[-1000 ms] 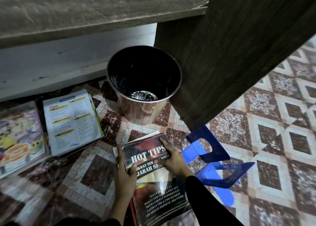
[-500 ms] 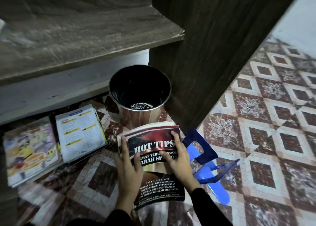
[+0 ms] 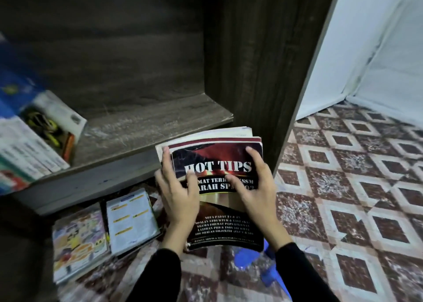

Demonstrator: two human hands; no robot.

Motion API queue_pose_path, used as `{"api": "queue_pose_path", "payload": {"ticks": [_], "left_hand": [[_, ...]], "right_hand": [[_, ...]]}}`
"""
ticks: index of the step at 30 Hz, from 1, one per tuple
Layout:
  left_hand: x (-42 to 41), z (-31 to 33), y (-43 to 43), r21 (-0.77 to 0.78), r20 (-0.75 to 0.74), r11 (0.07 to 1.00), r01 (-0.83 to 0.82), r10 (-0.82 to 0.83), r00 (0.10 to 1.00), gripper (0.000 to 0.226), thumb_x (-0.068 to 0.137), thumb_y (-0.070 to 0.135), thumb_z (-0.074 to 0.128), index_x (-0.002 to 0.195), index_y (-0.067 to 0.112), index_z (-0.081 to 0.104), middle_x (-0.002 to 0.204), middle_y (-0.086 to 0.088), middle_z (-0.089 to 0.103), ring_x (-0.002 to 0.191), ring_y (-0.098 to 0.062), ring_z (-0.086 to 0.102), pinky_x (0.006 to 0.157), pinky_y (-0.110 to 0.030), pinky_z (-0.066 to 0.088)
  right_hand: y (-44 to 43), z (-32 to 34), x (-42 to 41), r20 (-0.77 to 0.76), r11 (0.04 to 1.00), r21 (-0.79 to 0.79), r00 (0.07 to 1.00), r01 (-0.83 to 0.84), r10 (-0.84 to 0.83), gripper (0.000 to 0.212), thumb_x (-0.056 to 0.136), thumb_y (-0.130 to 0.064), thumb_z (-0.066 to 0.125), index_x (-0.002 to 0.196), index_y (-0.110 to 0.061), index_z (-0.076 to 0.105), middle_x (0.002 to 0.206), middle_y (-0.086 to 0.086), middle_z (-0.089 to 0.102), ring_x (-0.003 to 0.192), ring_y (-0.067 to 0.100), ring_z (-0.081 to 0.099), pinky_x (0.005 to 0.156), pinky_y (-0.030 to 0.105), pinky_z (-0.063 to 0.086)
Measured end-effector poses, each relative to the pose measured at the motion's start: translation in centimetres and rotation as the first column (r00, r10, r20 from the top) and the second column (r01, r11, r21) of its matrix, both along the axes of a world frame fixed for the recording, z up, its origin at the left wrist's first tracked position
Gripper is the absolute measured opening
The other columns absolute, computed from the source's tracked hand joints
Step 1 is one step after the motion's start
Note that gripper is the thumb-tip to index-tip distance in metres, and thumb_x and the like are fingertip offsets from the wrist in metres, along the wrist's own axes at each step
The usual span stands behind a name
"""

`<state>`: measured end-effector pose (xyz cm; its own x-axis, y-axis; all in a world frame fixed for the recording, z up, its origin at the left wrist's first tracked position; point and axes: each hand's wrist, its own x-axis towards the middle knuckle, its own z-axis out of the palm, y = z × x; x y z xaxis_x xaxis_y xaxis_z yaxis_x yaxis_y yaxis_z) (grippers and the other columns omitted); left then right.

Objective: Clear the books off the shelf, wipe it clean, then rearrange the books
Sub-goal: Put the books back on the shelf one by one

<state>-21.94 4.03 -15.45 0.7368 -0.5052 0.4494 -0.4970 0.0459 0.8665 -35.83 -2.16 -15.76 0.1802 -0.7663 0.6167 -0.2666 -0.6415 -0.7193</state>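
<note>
Obs.: stack of softcover books [image 3: 219, 224], top cover glossy black and red with white block lettering, sits between both my hands in front of the right end of the grey-brown wooden shelf board [image 3: 148, 123]. Its top edge overlaps the board's front lip. I cannot tell whether the bottom edge rests on anything. My left hand [image 3: 180, 196] grips the left side, fingers wrapped round the edge and thumb flat on the cover. My right hand [image 3: 254, 187] does the same on the right side, index finger stretched up toward the top corner. Handling estimate: several thin paperbacks, moderate weight, floppy. The lower corners already curl, and glossy covers will likely slide over one another. Best hold is a squeeze at both long edges, with some support under the spines. Clearance: the right half of the board is bare. White-covered books [image 3: 34, 141] lean on its left end. The dark wood side panel [image 3: 256, 72] stands just right of the stack, so any entry must go left of it and over the lip. Below left, a cartoon-covered book [image 3: 77, 240] and a white printed book [image 3: 131, 219] lie side by side on the brown patterned tile floor [image 3: 343, 187]. A blue plastic piece [image 3: 247, 262] lies under the stack, mostly hidden.
</note>
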Motion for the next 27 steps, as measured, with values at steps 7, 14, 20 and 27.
{"api": "queue_pose_path", "payload": {"ticks": [7, 14, 20, 27], "left_hand": [[3.5, 9.2, -1.7, -0.165, 0.163, 0.986, 0.022, 0.005, 0.987, 0.069, 0.089, 0.023, 0.044, 0.147, 0.034, 0.010, 0.134, 0.006, 0.029, 0.105, 0.022, 0.024, 0.091, -0.005, 0.022], [10.5, 13.9, -2.5, 0.024, 0.159, 0.999, -0.035, 0.031, 0.987, 0.067, 0.098, 0.028, 0.043, 0.149, 0.042, 0.002, 0.115, -0.001, 0.033, 0.069, 0.006, 0.037, 0.073, -0.018, 0.030], [18.5, 12.7, -4.0, 0.357, 0.112, 0.925, -0.132, 0.098, 0.989, 0.067, 0.099, 0.036, 0.038, 0.146, 0.047, -0.009, 0.120, -0.013, 0.037, 0.071, -0.020, 0.047, 0.072, -0.028, 0.034], [26.2, 9.5, -6.2, 0.503, -0.023, 0.857, -0.112, 0.143, 0.989, 0.072, 0.096, 0.037, 0.044, 0.149, 0.042, -0.003, 0.135, -0.029, 0.037, 0.114, -0.038, 0.049, 0.099, -0.038, 0.035]], "right_hand": [[-2.5, 10.1, 3.5, 0.077, 0.990, -0.127, 0.995, -0.058, 0.068, 0.070, 0.079, -0.032, 0.076, 0.138, -0.038, 0.038, 0.109, -0.002, 0.055, 0.100, -0.012, 0.049, 0.092, 0.007, 0.037], [-6.0, 14.5, 11.1, -0.003, 0.988, 0.009, 0.988, -0.155, 0.155, 0.076, 0.073, -0.048, 0.076, 0.138, -0.045, 0.037, 0.116, -0.001, 0.061, 0.106, 0.011, 0.059, 0.096, 0.032, 0.048], [-9.2, 13.2, 19.0, -0.227, 0.963, 0.152, 0.941, -0.221, 0.252, 0.076, 0.076, -0.047, 0.073, 0.142, -0.037, 0.036, 0.124, 0.007, 0.062, 0.113, 0.025, 0.057, 0.099, 0.035, 0.043], [-13.2, 10.8, 27.2, -0.412, 0.919, 0.298, 0.834, -0.257, 0.367, 0.073, 0.081, -0.039, 0.072, 0.144, -0.032, 0.035, 0.120, 0.005, 0.064, 0.115, 0.027, 0.056, 0.089, 0.027, 0.040]]}}
